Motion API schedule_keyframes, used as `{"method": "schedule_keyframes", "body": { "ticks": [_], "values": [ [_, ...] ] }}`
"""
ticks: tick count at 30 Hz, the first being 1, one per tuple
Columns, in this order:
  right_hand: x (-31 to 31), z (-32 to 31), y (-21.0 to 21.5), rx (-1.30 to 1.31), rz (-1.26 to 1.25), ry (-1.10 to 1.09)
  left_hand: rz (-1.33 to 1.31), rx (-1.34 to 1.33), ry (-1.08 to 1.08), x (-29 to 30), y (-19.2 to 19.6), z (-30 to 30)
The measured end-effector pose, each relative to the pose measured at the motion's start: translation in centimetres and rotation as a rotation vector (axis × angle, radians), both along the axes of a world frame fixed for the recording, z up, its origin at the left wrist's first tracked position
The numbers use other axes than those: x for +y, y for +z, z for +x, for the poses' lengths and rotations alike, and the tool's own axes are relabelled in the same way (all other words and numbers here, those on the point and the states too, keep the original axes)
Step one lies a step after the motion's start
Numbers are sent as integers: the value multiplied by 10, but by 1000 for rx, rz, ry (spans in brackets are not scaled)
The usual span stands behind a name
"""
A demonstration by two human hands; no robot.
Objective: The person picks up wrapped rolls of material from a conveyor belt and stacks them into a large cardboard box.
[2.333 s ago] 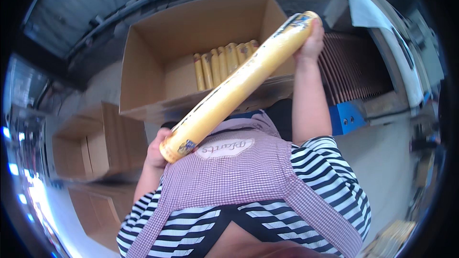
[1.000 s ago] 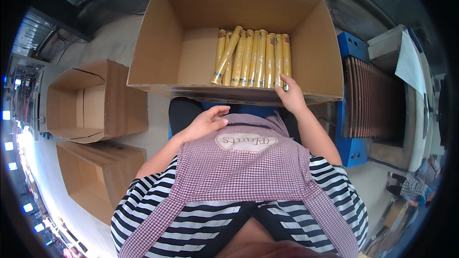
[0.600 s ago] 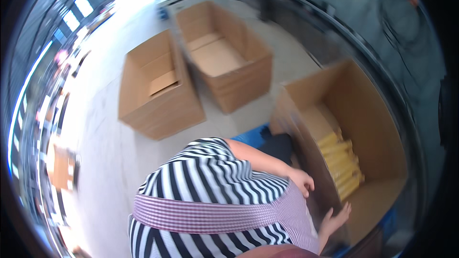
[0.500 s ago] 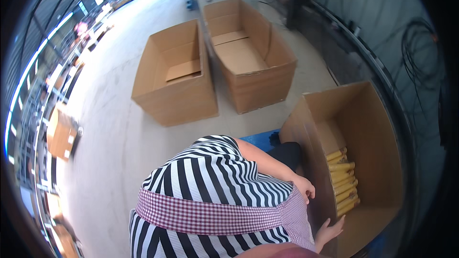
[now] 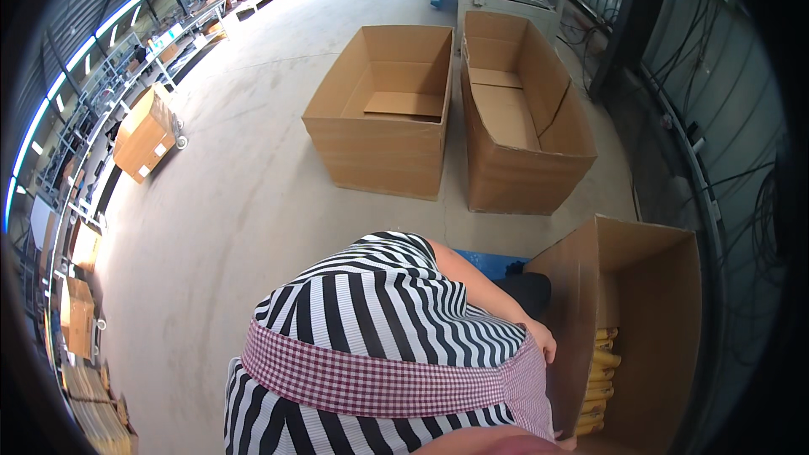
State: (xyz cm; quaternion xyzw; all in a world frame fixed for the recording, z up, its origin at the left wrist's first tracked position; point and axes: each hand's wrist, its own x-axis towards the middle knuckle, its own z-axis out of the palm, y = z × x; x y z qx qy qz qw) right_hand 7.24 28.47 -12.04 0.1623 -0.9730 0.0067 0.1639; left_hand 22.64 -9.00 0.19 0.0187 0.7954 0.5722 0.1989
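My left hand [image 5: 543, 340] hangs beside the near wall of a tall cardboard box [image 5: 569, 286] at the lower right. Its fingers are loosely bent, with nothing seen in them. Inside that box lies a stack of yellow, tube-like pieces [image 5: 600, 379], partly hidden by the wall. Only a sliver of my right hand [image 5: 566, 443] shows at the lower edge, near the same box; its fingers are hidden.
Two large open cardboard boxes [image 5: 379, 156] [image 5: 522, 177] stand ahead on the floor. A blue pallet edge [image 5: 480, 263] shows by my leg. Cables [image 5: 767, 211] hang along the right wall. Far left, cartons [image 5: 143, 135] line a long rack, with people beyond.
My view has swung toward the right, so the big boxes appear shifted. My right hand, seen with spread fingers at the box's edge before, has dropped mostly out of view.
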Motion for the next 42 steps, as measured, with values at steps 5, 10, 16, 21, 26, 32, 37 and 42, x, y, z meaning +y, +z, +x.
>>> {"method": "schedule_keyframes", "body": {
  "ticks": [5, 10, 16, 21, 26, 32, 37, 42],
  "values": [
    [30, -9, -32, 110, -3, 17, 1, 29, -28, 2, 0, 3],
    [3, 0, -10, 60, -15, 45, 21, 30, -70, 1, -12, -8],
    [-18, 5, 12, 26, -12, 65, 20, 33, -49, -1, -2, 0],
    [-27, 5, 16, 13, -20, 76, 53, 55, -19, -7, -5, 0],
    [-31, -1, 20, 4, -14, 99, 16, 43, -81, -13, -19, -12],
    [-31, 5, 23, -5, -17, 82, 17, 55, -51, -8, -16, -3],
    [-35, 4, 24, -3, -16, 87, 30, 66, -36, -9, -15, -1],
    [-40, 2, 22, -3, -24, 96, 44, 40, -32, -12, -16, -1]
  ]
}}
